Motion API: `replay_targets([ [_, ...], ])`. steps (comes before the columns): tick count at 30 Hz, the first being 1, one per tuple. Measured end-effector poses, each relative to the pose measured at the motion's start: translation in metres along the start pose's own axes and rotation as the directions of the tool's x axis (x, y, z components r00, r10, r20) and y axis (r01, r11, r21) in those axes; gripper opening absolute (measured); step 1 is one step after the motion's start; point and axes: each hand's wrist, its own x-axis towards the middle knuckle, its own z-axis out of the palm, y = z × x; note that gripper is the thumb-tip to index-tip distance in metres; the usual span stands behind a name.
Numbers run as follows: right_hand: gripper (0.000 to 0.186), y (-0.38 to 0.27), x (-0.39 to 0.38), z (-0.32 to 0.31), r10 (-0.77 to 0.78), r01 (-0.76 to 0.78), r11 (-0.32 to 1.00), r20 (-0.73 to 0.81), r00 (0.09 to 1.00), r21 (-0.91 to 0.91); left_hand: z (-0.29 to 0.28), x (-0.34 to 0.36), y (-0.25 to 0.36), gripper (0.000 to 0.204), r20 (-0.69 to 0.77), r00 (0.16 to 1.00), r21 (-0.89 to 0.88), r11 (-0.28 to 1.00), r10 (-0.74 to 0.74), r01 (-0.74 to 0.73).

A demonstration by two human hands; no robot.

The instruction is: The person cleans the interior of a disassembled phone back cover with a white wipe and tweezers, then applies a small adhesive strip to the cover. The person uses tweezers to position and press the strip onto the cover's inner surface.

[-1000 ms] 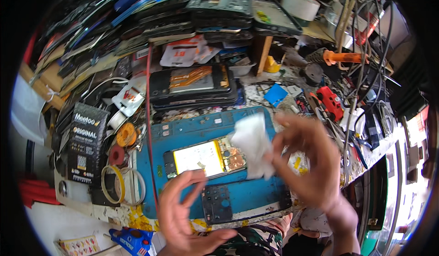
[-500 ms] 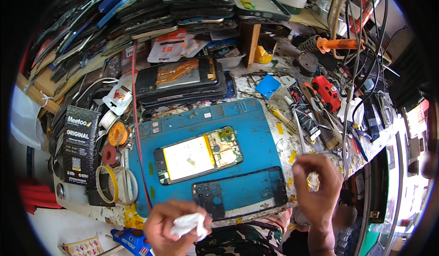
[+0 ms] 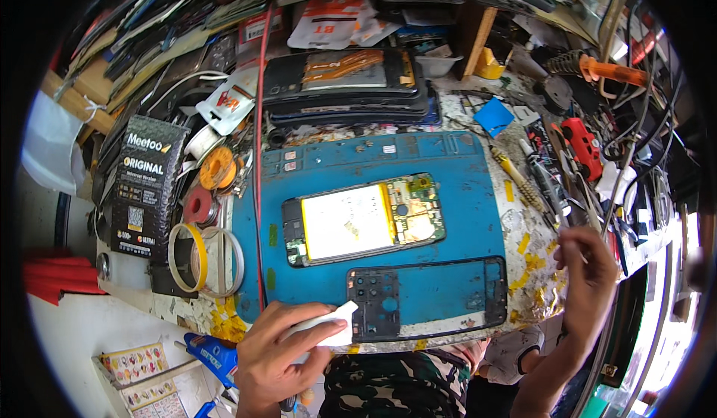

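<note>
head view: the left hand sits at the near edge of the blue repair mat, its fingers closed around a folded white wipe whose corner touches the left end of the black phone frame. to wipe well, i judge the cloth should be kept flat and drawn along the frame's rim while the frame is steadied, so it does not slide off the mat's near edge. the frame lies flat, empty in the middle, with small holes at its left end. just beyond it lies an opened phone showing a yellow battery and green board. the right hand reaches toward the tools on the right of the cluttered desk, fingers curled narrow; whether they grip anything i cannot tell.
</note>
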Motion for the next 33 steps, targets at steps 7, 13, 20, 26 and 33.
replay_targets([
  [7, 0.039, 0.02, -0.029, -0.045, -0.116, 0.14, 0.846, -0.079, 0.99, 0.514, -0.002, -0.001, -0.005, 0.046, 0.039, 0.999, -0.098, 0.994, -0.035, 0.038],
  [13, 0.012, 0.018, -0.025, 0.006, -0.112, 0.001, 0.963, -0.401, 0.909, -0.268, 0.009, -0.003, -0.015, 0.047, -0.054, 0.998, 0.04, 0.998, -0.039, 0.042],
  [20, 0.007, 0.028, -0.017, 0.023, -0.16, 0.081, 0.968, -0.333, 0.929, -0.239, 0.018, -0.002, -0.013, 0.028, -0.108, 0.994, 0.112, 0.993, -0.03, 0.042],
  [26, 0.012, 0.003, -0.005, 0.009, -0.306, 0.269, 0.946, -0.216, 0.927, -0.183, 0.013, -0.003, -0.013, 0.025, -0.067, 0.997, 0.075, 0.996, -0.044, 0.049],
  [33, 0.031, 0.003, -0.042, -0.024, -0.099, 0.171, 0.833, 0.161, 0.982, -0.526, 0.003, -0.003, -0.006, 0.039, -0.093, 0.987, -0.087, 0.988, -0.135, 0.127],
])
